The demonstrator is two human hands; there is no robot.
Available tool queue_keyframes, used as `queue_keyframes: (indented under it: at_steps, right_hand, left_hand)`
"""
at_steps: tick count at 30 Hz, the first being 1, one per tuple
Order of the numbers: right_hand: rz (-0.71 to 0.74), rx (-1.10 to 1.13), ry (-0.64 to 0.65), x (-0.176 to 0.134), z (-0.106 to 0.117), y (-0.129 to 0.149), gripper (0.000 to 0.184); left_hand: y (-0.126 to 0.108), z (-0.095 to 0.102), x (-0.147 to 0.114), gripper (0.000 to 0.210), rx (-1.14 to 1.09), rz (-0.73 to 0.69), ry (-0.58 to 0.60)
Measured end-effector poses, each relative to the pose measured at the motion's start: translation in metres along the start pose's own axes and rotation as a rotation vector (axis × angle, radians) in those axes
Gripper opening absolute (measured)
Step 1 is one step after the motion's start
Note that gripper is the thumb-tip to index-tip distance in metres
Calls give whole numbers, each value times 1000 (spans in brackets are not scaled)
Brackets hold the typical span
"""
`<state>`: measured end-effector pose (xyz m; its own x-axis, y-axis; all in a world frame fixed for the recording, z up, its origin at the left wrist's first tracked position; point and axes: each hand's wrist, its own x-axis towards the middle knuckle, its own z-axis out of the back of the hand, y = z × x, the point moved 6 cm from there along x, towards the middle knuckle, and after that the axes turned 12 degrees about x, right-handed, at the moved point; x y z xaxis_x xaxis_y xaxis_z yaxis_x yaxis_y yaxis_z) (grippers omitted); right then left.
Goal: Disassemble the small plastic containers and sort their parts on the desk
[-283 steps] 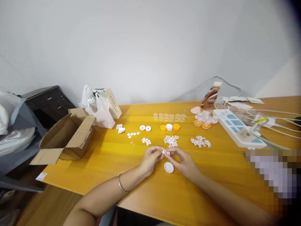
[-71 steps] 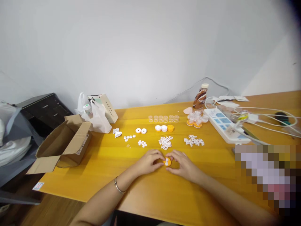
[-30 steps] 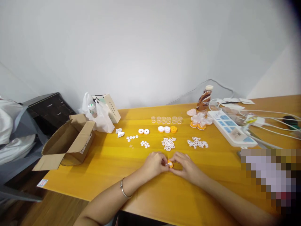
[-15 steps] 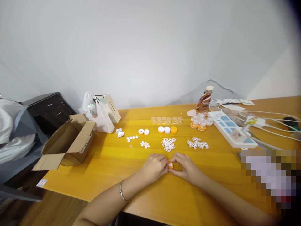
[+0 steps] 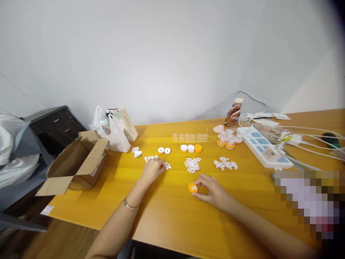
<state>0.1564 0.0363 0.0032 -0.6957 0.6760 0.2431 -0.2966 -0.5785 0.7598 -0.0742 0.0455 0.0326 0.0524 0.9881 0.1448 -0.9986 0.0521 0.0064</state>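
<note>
My right hand [image 5: 212,192] grips the right side of a round orange cap [image 5: 192,187] between thumb and fingers, low over the table. Small white pieces sit in the middle of the cap. My left hand [image 5: 153,169] is over the table beside a cluster of small white discs [image 5: 168,166], its fingers curled together at the cluster's left edge. Whatever those fingertips pinch is hidden. Just behind this hand lies a short row of small white round parts [image 5: 152,157], partly covered by it.
Further back are white ring caps [image 5: 167,151], white and orange caps [image 5: 198,148] and clear cups [image 5: 192,137]. White lattice pieces [image 5: 192,164] lie mid-table. A power strip [image 5: 265,149] and bottle [image 5: 234,113] stand right; an open carton [image 5: 91,162] and plastic bag [image 5: 118,135] left.
My left hand has let go of the orange cap and moved left and away from me to the small white discs. My right hand still holds the cap in about the same place.
</note>
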Motion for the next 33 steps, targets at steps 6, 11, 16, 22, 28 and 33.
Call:
queue_keyframes:
  at_steps: [6, 11, 16, 22, 28, 33]
  right_hand:
    - [-4, -3, 0, 0, -1, -2, 14]
    - [14, -16, -3, -1, -1, -1, 13]
    - [32, -25, -17, -1, 0, -1, 14]
    - [47, -45, -5, 0, -1, 0, 16]
    - [30, -42, 2, 1, 0, 1, 16]
    - [29, -30, -2, 1, -1, -1, 16]
  left_hand:
    - [-4, -2, -1, 12, -11, -6, 22]
    - [-11, 4, -5, 14, -24, -13, -2]
    - [-57, 11, -21, 19, -212, -186, -137]
    - [-112, -3, -40, 19, -361, -472, -79]
    - [-110, -10, -39, 16, -372, -427, -59]
    - [-110, -14, -38, 17, -421, -324, -70]
